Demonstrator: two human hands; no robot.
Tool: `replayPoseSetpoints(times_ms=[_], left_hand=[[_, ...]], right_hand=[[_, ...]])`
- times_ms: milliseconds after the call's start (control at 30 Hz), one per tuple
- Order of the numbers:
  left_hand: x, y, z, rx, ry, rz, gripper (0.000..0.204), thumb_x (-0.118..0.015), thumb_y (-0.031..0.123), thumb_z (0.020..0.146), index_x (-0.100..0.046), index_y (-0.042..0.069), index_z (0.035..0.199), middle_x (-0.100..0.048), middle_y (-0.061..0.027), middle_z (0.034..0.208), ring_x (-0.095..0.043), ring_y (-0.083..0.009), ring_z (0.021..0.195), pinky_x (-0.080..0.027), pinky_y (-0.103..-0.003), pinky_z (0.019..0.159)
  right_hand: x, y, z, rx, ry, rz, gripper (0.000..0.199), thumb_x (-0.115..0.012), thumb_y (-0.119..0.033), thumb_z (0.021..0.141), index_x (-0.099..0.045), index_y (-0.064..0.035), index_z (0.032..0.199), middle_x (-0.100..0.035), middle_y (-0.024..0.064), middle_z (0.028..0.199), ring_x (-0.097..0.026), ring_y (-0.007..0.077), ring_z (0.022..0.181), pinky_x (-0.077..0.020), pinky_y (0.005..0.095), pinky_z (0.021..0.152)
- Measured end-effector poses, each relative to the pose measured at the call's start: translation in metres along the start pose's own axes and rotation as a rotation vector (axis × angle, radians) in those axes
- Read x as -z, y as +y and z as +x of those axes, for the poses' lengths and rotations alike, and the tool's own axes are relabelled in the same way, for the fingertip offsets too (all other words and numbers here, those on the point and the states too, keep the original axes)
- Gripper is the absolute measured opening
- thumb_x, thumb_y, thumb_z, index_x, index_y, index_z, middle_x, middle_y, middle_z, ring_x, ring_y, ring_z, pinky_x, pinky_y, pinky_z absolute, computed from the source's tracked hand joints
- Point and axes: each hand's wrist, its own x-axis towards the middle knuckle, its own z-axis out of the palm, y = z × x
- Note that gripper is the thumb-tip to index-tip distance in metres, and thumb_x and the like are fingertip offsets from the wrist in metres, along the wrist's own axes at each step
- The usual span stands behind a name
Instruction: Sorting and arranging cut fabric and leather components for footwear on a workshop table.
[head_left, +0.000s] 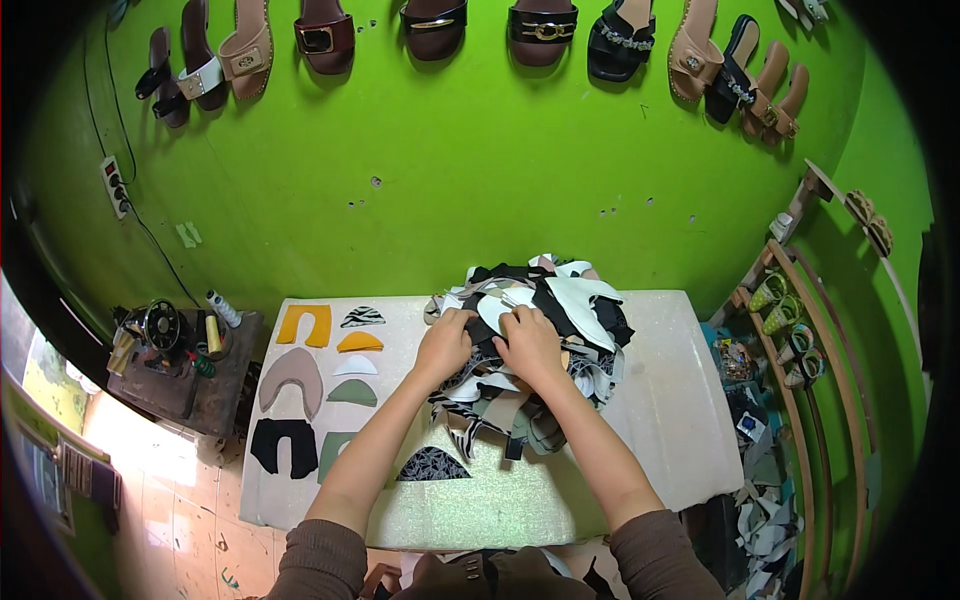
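A heap of fabric or leather scraps (590,300) in black, white, green and zebra print is piled at the table's far middle. Both of my hands are in it: my left hand (447,345) and my right hand (530,342) have curled fingers at either side of a white scrap (494,308), gripping its edges. To the left lie cut pieces: a yellow U-shape (293,327), a taupe U-shape (272,385), a black U-shape (268,448), and half-moons in zebra print (362,318), yellow (360,342), white (355,366) and green (353,392). Below my left wrist sits a black patterned half-moon (433,465). My left forearm partly hides a green piece (335,447).
The pale table (660,420) stands against a green wall hung with sandals (541,36). At left is a sewing machine (163,327) on a dark stand with thread spools (222,307). On the right are a wooden shoe rack (800,400) and a heap of offcuts (765,525).
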Motion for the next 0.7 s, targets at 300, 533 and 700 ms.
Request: replayPoseSetpoints(times_ms=[300,533,700], left_hand=[[0.014,0.017,0.013,0.05,0.039,-0.159,0.03,-0.053,0.008,0.079,-0.057,0.002,0.108,-0.057,-0.0171,0.103,-0.057,-0.0322,0.093,-0.046,-0.037,0.083],[0.013,0.027,0.021,0.13,0.017,-0.4,0.037,-0.058,0.018,0.084,-0.052,0.0,0.116,-0.058,-0.0142,0.107,-0.059,-0.0204,0.093,-0.047,-0.032,0.08],[0.01,0.04,0.025,0.252,-0.09,-0.927,0.044,-0.057,0.016,0.09,-0.041,-0.002,0.126,-0.058,-0.0124,0.106,-0.061,-0.0151,0.093,-0.05,-0.025,0.077]], right_hand=[[0.009,0.033,0.008,-0.183,0.204,0.357,0.015,-0.057,-0.011,0.082,-0.065,-0.0024,0.092,-0.064,0.0168,0.085,-0.061,0.0339,0.074,-0.0488,0.0381,0.067],[0.037,0.063,0.011,-0.653,0.045,1.369,0.023,-0.056,-0.017,0.091,-0.059,0.0009,0.106,-0.062,0.0023,0.088,-0.061,0.0099,0.077,-0.0456,0.0213,0.067],[0.034,0.071,0.009,-0.663,0.022,1.382,0.023,-0.057,-0.017,0.09,-0.058,-0.0008,0.106,-0.061,0.0019,0.088,-0.061,0.0102,0.076,-0.0485,0.0216,0.069]])
